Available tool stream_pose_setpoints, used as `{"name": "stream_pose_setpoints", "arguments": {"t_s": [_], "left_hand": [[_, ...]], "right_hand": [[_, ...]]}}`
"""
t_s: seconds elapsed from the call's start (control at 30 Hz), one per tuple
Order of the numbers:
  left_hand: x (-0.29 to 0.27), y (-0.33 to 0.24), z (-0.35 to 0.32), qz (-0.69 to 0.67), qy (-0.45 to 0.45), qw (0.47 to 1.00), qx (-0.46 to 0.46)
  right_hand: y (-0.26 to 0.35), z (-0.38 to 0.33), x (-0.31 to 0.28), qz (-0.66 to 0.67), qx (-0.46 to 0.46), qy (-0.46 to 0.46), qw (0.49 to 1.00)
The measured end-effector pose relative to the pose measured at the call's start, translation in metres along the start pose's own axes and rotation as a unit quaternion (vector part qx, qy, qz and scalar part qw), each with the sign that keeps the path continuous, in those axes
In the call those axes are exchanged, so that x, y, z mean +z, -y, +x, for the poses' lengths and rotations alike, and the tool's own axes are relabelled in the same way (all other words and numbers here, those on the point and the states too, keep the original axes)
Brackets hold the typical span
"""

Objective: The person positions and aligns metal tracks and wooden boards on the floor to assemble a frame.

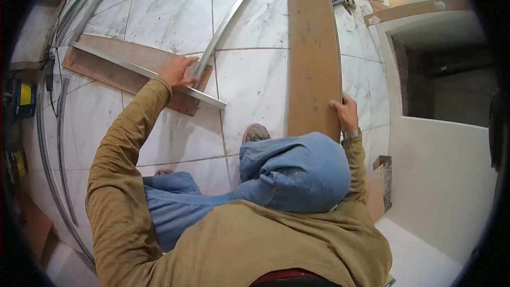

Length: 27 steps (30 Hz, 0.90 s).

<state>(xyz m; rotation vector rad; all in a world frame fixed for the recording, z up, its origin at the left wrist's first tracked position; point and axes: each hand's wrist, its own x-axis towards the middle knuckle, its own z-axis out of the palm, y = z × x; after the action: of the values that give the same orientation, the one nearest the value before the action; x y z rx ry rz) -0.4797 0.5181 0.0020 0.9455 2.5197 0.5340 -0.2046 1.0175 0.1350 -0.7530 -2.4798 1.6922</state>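
Observation:
My left hand [178, 72] is over the spot where two thin metal channels meet, its fingers apart and curved. One metal channel [114, 61] runs crosswise under it. The other, a longer metal channel [229, 20], runs away toward the far side from beside my fingertips. Beneath the crossing lies a reddish-brown board [101, 54]. At the right, my right hand [347, 113] grips the edge of a long brown plank [312, 48], thumb on its upper face. The fingers on the plank's far side are partly hidden.
Large white marbled tiles [170, 13] make up the floor. More metal channels [62, 143] lie along the left, near a black-and-yellow case [24, 98]. Tools [344, 3] lie beyond the plank. A white built-in structure with an opening [441, 154] stands right, a cardboard box [379, 186] beside it.

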Motion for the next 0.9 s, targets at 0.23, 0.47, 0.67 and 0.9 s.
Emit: {"name": "stream_pose_setpoints", "arguments": {"t_s": [0.23,0.47,0.67,0.9], "left_hand": [[0.026,-0.016,-0.003,-0.033,0.086,0.995,-0.022],[0.016,-0.026,-0.013,-0.06,0.036,0.997,0.019],[0.032,-0.016,-0.027,-0.025,-0.008,1.0,0.016],[0.035,-0.016,-0.028,-0.011,0.007,0.999,0.032]], "right_hand": [[-0.088,0.016,0.011,-0.078,0.044,-0.024,0.996],[-0.068,0.001,0.029,-0.013,0.027,-0.116,0.993],[-0.101,-0.066,-0.043,-0.219,0.004,-0.145,0.965],[-0.095,-0.097,-0.081,-0.293,0.0,-0.113,0.95]]}}
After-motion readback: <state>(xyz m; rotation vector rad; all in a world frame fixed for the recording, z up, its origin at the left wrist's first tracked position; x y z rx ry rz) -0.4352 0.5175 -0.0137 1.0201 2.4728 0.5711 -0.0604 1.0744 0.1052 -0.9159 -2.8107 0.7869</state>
